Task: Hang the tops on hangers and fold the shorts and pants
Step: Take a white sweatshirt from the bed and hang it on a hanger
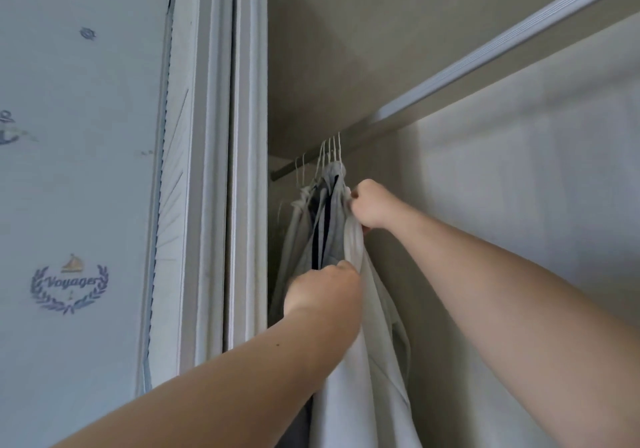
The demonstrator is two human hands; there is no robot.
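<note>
Inside the wardrobe, a white top [360,361] hangs from the rail [294,167] at the near end of a tight bunch of grey and dark clothes [320,226], their thin white hangers [329,151] hooked side by side over the rail. The right hand [370,205], arm stretched up and forward, is closed in a fist on the top's shoulder just below the hanger hooks, while the left hand [323,290], lower down with its forearm rising from the bottom left, is curled and pinches the top's front edge. To the left stand the white wardrobe frame [221,170] and pale wallpaper [79,170] printed with anchors and a "Voyager" crest.
</note>
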